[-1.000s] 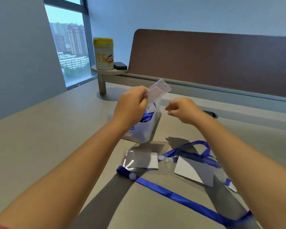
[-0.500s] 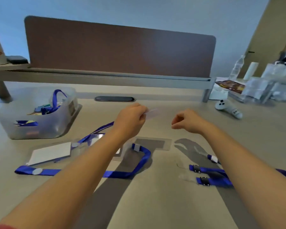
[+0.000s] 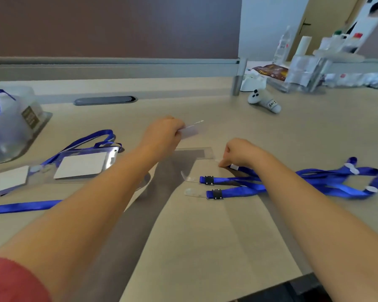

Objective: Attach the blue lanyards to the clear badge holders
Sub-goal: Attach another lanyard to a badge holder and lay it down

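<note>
Two holders (image 3: 79, 165) look strapped at left; left hand (image 3: 162, 136) pinches a bare badge holder (image 3: 191, 130), right hand (image 3: 241, 154) closing on a loose lanyard (image 3: 244, 170); two more loose

Blue lanyards (image 3: 297, 182) with black clips (image 3: 209, 180), beige table (image 3: 194, 236), red sleeve (image 3: 13, 280), maroon divider (image 3: 109, 25)

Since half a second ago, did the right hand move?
Yes. The right hand dropped from mid-air down to the beige desk, now pinching the end of a blue ribbon lanyard lying there.

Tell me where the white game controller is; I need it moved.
In the head view, the white controller lies on the desk at far right, just right of the divider's metal post, beyond the loose blue lanyards.
</note>
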A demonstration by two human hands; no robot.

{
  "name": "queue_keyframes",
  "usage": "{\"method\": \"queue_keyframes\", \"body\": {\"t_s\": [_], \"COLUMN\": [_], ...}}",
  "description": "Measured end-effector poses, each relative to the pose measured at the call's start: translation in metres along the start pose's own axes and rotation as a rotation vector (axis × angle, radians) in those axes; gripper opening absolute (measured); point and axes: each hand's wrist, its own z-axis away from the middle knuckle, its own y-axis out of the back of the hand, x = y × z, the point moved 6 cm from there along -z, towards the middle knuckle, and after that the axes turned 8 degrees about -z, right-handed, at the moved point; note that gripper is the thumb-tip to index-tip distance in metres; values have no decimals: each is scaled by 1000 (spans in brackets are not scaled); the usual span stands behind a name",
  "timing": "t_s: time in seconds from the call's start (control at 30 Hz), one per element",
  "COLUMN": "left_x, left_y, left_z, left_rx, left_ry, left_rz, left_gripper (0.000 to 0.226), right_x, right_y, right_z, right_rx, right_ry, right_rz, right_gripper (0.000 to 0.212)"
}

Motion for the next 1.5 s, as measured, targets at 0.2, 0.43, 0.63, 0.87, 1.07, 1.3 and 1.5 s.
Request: {"method": "queue_keyframes", "body": {"t_s": [0.2, 0.43, 0.63, 0.87, 1.07, 1.3, 1.5], "left_x": [4, -10, -29, -45, -53, -59, -57], "left_y": [2, 16, 33, 38, 41, 59, 64], "left_z": [-6, -15, -22, -17, -12, -1, 6], "left_rx": [17, 126, 247, 201, 238, 407, 439], "left_ry": [26, 137, 311, 419, 443, 287, 196], "left_rz": [-4, 60, 396, 867, 885, 486, 315], "left_gripper": [33, 21, 7, 24, 18, 30, 31], "right_x": [2, -26, -64, -102, -122, -132, -141], "right_y": [2, 50, 74, 61, 52, 47, 43], "right_z": [-14, -14, -14, -14, -5, -4, -3], "right_rx": [48, 496, 513, 368, 266, 208, 157], "right_ry": [46, 327, 443, 482, 465, 440, 459], "right_rz": [-94, -531, -815, -835, -851, -895, -976], "right_gripper": [21, 12, 5, 18, 26, 30, 25]}}
